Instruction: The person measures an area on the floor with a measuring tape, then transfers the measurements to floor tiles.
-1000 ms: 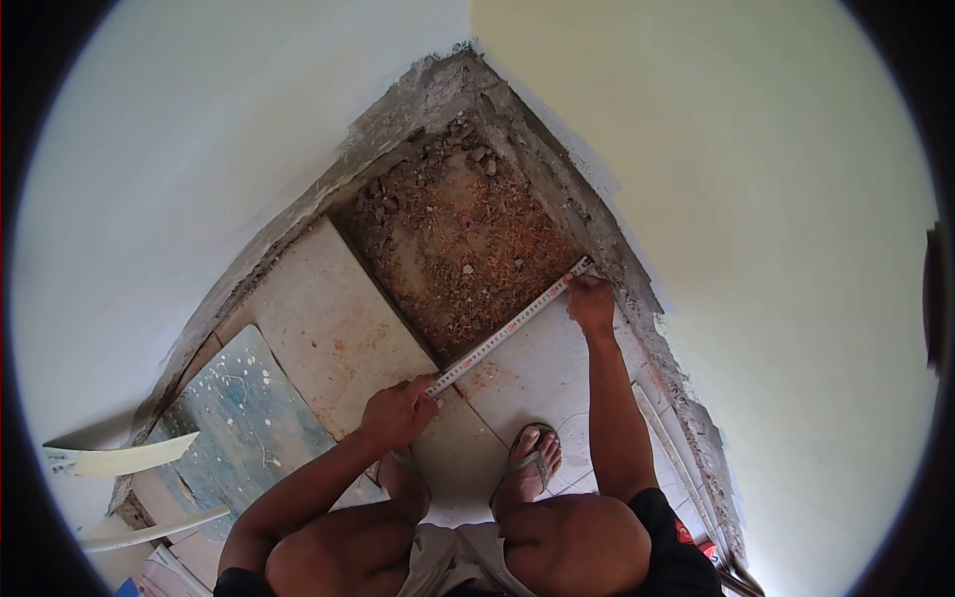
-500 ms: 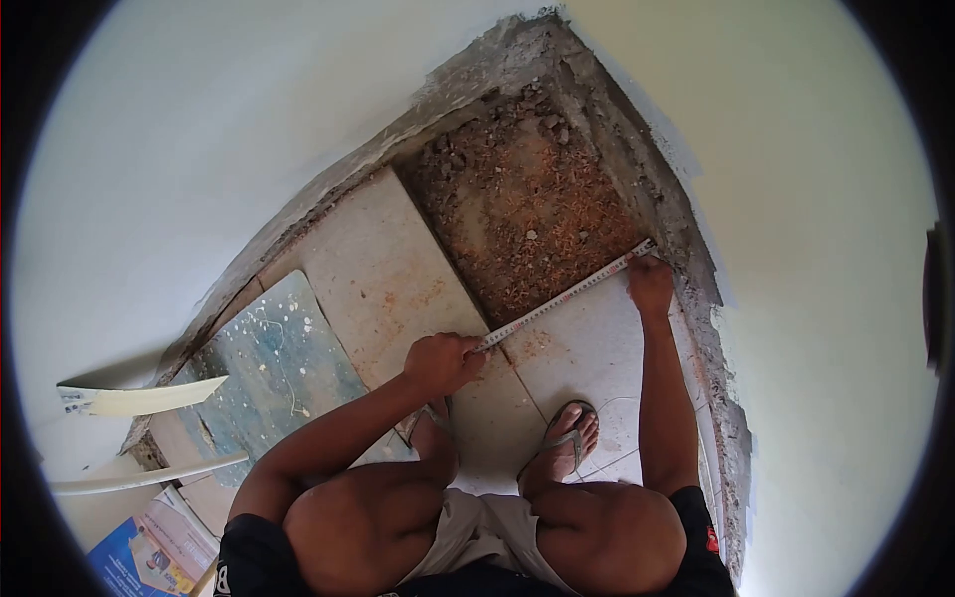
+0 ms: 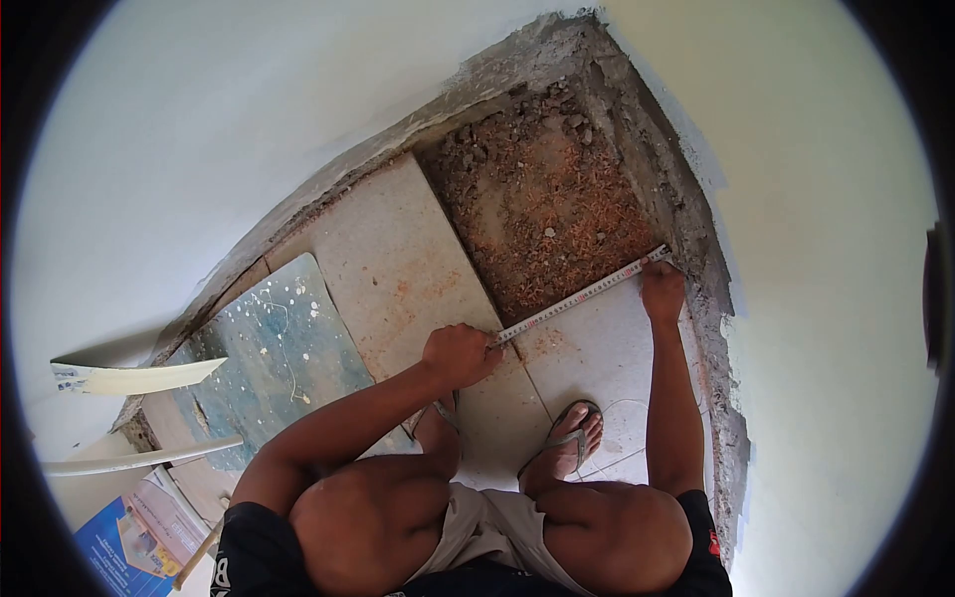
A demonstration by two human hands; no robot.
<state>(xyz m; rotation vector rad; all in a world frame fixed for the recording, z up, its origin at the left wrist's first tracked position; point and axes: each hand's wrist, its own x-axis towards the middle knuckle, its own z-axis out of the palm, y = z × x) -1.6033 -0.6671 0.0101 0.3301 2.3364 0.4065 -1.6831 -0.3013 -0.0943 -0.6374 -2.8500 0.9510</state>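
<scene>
A white measuring tape [image 3: 582,297] with dark and red markings stretches along the near edge of a square, dug-out bed of soil and rubble [image 3: 547,199]. My left hand [image 3: 460,355] is closed around its lower left end, over the joint between the tiles. The other end is pinched in my right hand [image 3: 663,291], close to the rough wall base on the right. Between my hands the tape runs straight and slants up to the right. What lies inside my left fist is hidden.
Pale floor tiles [image 3: 388,249] border the pit, with orange crumbs scattered on them. Left of me lies a paint-spotted blue-grey board [image 3: 284,343]. A curved cream strip [image 3: 139,375], a white strip [image 3: 139,458] and a printed blue package [image 3: 124,542] are further left. Chipped wall bases enclose the corner.
The view has shifted slightly, so the pit and board appear a little displaced. My right hand and the tape's end sit slightly nearer to me; both hands keep their hold.
</scene>
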